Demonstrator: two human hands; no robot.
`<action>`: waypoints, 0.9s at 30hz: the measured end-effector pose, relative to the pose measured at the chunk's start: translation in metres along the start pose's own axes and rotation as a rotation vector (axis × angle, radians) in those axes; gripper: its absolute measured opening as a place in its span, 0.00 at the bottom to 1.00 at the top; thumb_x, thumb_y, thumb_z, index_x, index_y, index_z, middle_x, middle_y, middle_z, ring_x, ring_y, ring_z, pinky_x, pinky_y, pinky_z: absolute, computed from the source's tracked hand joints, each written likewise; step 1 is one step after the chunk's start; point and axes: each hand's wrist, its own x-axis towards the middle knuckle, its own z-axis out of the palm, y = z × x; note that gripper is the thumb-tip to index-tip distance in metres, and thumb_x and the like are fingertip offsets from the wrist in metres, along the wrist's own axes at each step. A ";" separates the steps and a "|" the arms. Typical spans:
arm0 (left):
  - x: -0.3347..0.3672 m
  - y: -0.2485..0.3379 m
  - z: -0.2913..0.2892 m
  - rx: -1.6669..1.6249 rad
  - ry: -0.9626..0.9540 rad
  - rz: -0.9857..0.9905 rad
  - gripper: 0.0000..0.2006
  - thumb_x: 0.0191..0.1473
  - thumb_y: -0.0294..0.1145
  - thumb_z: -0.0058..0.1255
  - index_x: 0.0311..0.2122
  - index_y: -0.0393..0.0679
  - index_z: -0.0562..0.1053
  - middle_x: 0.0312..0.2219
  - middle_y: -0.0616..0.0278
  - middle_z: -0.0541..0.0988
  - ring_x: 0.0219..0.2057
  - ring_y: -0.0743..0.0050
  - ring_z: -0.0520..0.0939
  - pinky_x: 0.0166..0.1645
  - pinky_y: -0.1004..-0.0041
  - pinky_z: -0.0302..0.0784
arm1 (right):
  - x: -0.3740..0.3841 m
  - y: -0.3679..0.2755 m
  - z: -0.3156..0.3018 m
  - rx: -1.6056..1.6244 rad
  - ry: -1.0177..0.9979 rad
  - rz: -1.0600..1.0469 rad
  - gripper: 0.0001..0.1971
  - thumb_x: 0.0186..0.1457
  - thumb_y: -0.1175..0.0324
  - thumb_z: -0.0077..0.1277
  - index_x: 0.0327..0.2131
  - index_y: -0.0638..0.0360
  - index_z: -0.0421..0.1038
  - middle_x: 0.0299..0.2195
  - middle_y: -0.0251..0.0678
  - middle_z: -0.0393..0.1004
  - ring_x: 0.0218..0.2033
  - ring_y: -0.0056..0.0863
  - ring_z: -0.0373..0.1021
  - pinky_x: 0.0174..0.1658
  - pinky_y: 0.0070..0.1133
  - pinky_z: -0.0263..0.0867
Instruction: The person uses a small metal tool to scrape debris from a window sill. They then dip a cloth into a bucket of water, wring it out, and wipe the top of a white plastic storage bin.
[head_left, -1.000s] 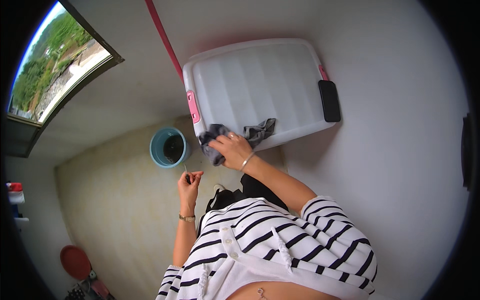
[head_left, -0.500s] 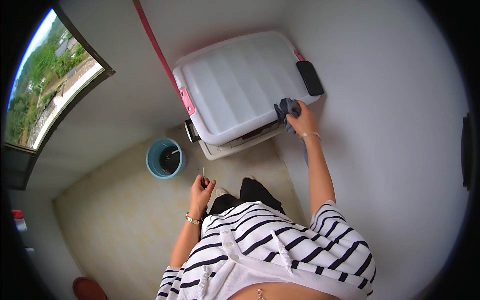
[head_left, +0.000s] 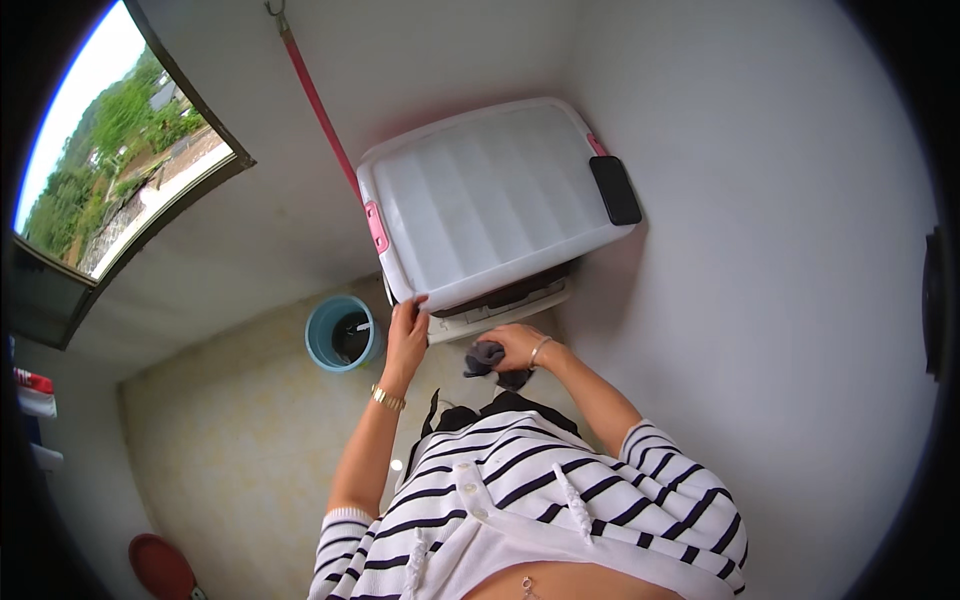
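Note:
A large translucent white storage box (head_left: 480, 200) with pink latches stands against the wall in front of me. My left hand (head_left: 407, 330) rests on the near left corner of its lid, fingers curled over the edge. Just below the box's front edge, my right hand (head_left: 515, 348) holds a crumpled dark grey cloth (head_left: 487, 358). A black phone (head_left: 614, 189) lies on the lid's right end.
A light blue bucket (head_left: 340, 333) with something dark inside stands on the floor left of the box. A red strap (head_left: 318, 105) hangs down the wall behind. A window (head_left: 110, 170) is at the left. A red round object (head_left: 160, 565) lies at lower left.
My right hand with the cloth came down from the lid's right end to below the box's front edge. My left hand rose from my chest to the lid's corner.

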 end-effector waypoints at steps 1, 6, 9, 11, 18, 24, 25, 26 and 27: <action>0.013 0.012 0.007 0.090 -0.024 0.012 0.16 0.55 0.31 0.49 0.49 0.37 0.70 0.28 0.62 0.67 0.30 0.71 0.70 0.36 0.71 0.69 | -0.012 0.008 0.001 -0.016 0.019 0.043 0.29 0.33 0.63 0.61 0.46 0.50 0.72 0.39 0.43 0.75 0.41 0.44 0.71 0.46 0.32 0.68; 0.077 0.037 0.061 0.288 0.033 0.100 0.25 0.51 0.33 0.57 0.54 0.36 0.66 0.34 0.50 0.72 0.35 0.58 0.73 0.41 0.66 0.70 | -0.074 0.056 0.001 -0.015 0.143 0.148 0.29 0.34 0.62 0.61 0.46 0.50 0.72 0.40 0.42 0.75 0.42 0.44 0.71 0.48 0.32 0.68; 0.094 0.014 0.079 0.371 0.104 0.172 0.28 0.50 0.31 0.58 0.56 0.37 0.63 0.40 0.46 0.72 0.40 0.52 0.74 0.45 0.62 0.71 | -0.092 0.060 -0.009 -0.022 0.166 0.189 0.30 0.33 0.62 0.62 0.46 0.50 0.72 0.40 0.43 0.75 0.42 0.44 0.71 0.48 0.33 0.68; 0.091 0.015 0.084 0.426 0.066 0.196 0.29 0.50 0.30 0.58 0.57 0.38 0.62 0.43 0.44 0.71 0.42 0.50 0.74 0.47 0.62 0.71 | -0.103 0.068 -0.007 -0.021 0.184 0.225 0.30 0.33 0.62 0.63 0.47 0.50 0.72 0.41 0.43 0.75 0.43 0.44 0.71 0.48 0.32 0.68; 0.026 0.018 0.073 0.244 0.190 0.185 0.18 0.53 0.25 0.52 0.51 0.43 0.70 0.43 0.52 0.73 0.38 0.58 0.77 0.38 0.68 0.76 | -0.111 0.056 0.010 0.344 0.251 0.440 0.26 0.43 0.56 0.61 0.46 0.57 0.69 0.40 0.49 0.75 0.44 0.45 0.72 0.48 0.30 0.67; -0.089 -0.027 0.066 -0.027 -0.099 -0.224 0.16 0.56 0.31 0.54 0.50 0.44 0.71 0.41 0.61 0.77 0.41 0.75 0.78 0.41 0.73 0.75 | -0.097 0.069 0.051 0.699 0.260 0.332 0.23 0.56 0.54 0.51 0.45 0.65 0.69 0.39 0.41 0.77 0.40 0.33 0.73 0.45 0.23 0.66; -0.108 -0.038 0.069 -0.094 -0.152 -0.290 0.20 0.56 0.35 0.54 0.53 0.45 0.68 0.45 0.60 0.75 0.45 0.73 0.76 0.45 0.71 0.73 | -0.093 0.060 0.053 0.850 0.195 0.374 0.23 0.57 0.54 0.49 0.45 0.66 0.69 0.39 0.39 0.77 0.39 0.30 0.73 0.45 0.21 0.66; -0.126 -0.043 0.069 -0.162 -0.196 -0.356 0.24 0.56 0.40 0.55 0.56 0.46 0.66 0.49 0.59 0.73 0.49 0.71 0.74 0.50 0.69 0.70 | -0.087 0.041 0.051 0.997 0.119 0.413 0.23 0.59 0.54 0.46 0.46 0.68 0.69 0.39 0.36 0.76 0.39 0.27 0.73 0.44 0.20 0.66; -0.143 -0.048 0.066 -0.281 -0.258 -0.416 0.31 0.57 0.47 0.52 0.61 0.46 0.59 0.55 0.55 0.68 0.56 0.68 0.67 0.57 0.68 0.64 | -0.084 0.021 0.048 1.151 0.035 0.440 0.22 0.61 0.55 0.44 0.46 0.67 0.71 0.41 0.31 0.75 0.39 0.20 0.71 0.44 0.17 0.66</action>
